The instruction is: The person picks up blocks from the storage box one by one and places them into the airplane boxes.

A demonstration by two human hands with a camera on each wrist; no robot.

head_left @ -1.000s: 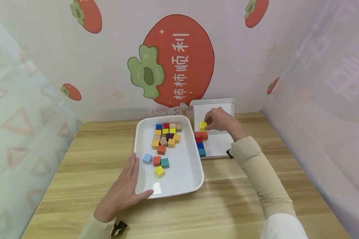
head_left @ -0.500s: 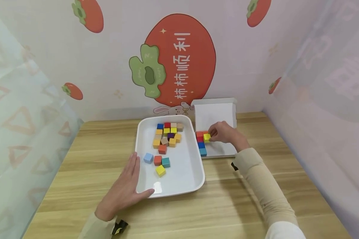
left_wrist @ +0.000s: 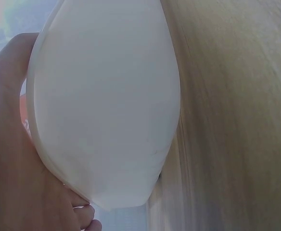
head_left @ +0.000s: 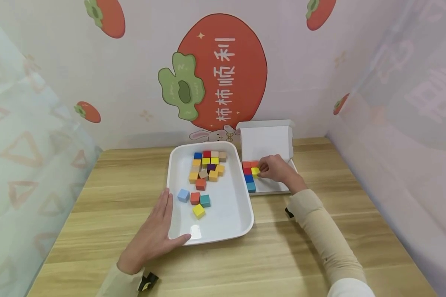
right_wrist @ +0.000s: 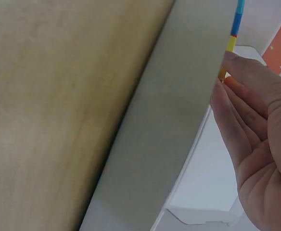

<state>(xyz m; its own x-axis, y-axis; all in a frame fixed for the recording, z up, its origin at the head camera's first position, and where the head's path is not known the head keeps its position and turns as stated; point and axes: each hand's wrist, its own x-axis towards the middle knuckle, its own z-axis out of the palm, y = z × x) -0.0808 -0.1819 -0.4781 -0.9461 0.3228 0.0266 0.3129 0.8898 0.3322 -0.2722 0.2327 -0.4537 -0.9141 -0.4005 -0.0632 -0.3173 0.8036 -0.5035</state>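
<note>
Block [head_left: 254,170] pinched by R hand [head_left: 276,168], down in white box [head_left: 273,187]

Yellow block = small flat-faced cube, held btwn R thumb & fingertips, inside the shallow box. Sits just R of a red block [head_left: 247,171], near side of two orange-red blocks [head_left: 250,164]; whether they touch, can't tell. Blue block [head_left: 248,178] & teal block [head_left: 251,187] continue that L column toward the near edge. Box looks like thin, smooth card w/ flat lid [head_left: 265,142] raised at back; R wrist cam gets its plain, straight side wall.

Just L of box: tray [head_left: 226,222], glossy white, rounded corners, raised rim. L hand [head_left: 150,235] rests along its L rim, fingers straight & unclenched, thumb stretched over near end. L wrist cam: tray's outer wall is smooth & curved.

In tray, nearer part: pale blue cube [head_left: 183,195], orange-red cube [head_left: 195,198], teal cube [head_left: 205,201], yellow cube [head_left: 198,211]. Farther up, a cluster [head_left: 213,176] of painted & wood-colored cubes, incl. dark purple.

Table [head_left: 275,255]: streaky wood grain. Beige sleeve [head_left: 327,231] on R arm, wrinkled fabric. Wall [head_left: 134,62] behind: pale sheet w/ big rounded red fruit print [head_left: 241,70].
</note>
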